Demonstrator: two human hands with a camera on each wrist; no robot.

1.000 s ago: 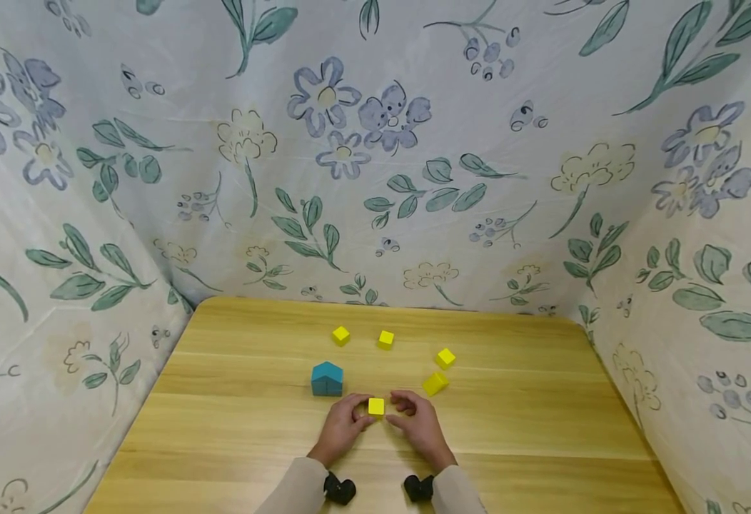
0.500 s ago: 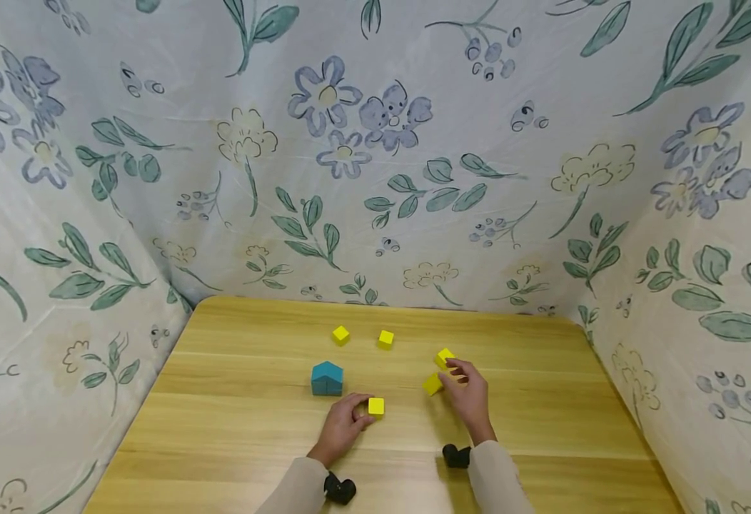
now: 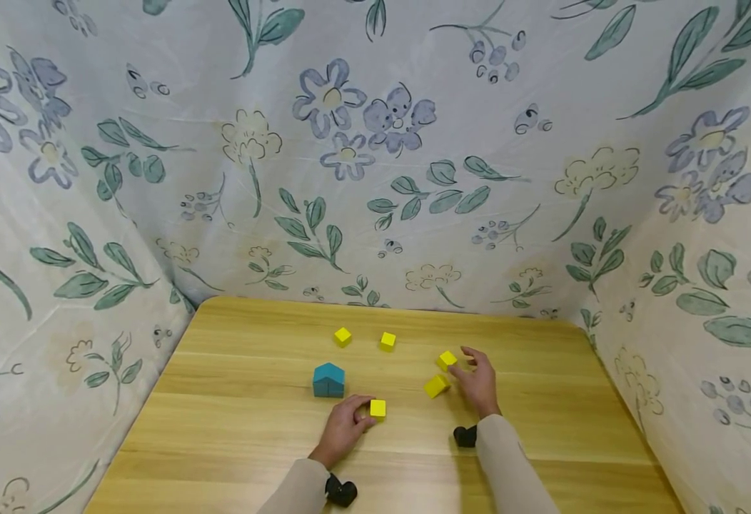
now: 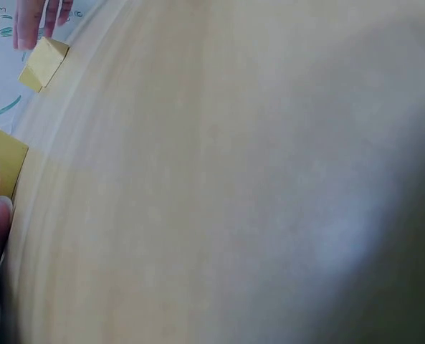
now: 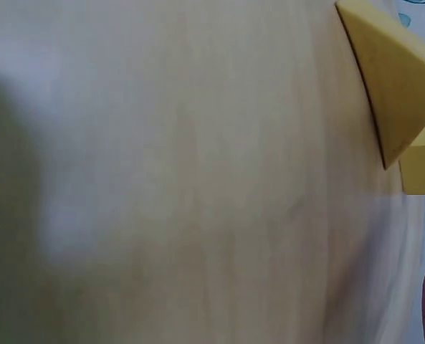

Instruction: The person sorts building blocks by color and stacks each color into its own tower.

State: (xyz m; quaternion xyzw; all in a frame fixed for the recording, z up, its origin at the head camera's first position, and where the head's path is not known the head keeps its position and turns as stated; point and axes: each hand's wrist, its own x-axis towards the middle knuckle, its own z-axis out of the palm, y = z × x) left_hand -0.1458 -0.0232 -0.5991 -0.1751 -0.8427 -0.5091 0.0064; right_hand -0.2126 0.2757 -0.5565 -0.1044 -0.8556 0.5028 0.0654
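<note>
The person's left hand (image 3: 342, 432) pinches a small, solid-yellow cube (image 3: 378, 408) between thumb and finger, near the middle of the close half of the wood-grain tabletop (image 3: 253, 428). The right hand (image 3: 480, 382) reaches out to its own side, thumb and finger spread apart, beside a cube-like yellow block (image 3: 447, 360) and a yellow triangular prism (image 3: 436, 386); whether a fingertip touches the block, the head view does not settle. A blue house-shaped piece (image 3: 328, 381) stands just beyond the left hand, with one far yellow cube (image 3: 343, 337) and another far yellow cube (image 3: 387, 341) behind it. All these pieces look light, stiff and hard to harm, probably painted wood or plastic (the pictures do not say which). Their smooth faces may slide a little on the tabletop, so a gentle hold should serve better than a hard squeeze. The cube-like yellow block is best taken by two opposite upright sides, thumb on one and fingertips on the other. The prism seems trickier: its sloping faces could shed a pinch, so its flat triangular ends offer the surer hold.
</note>
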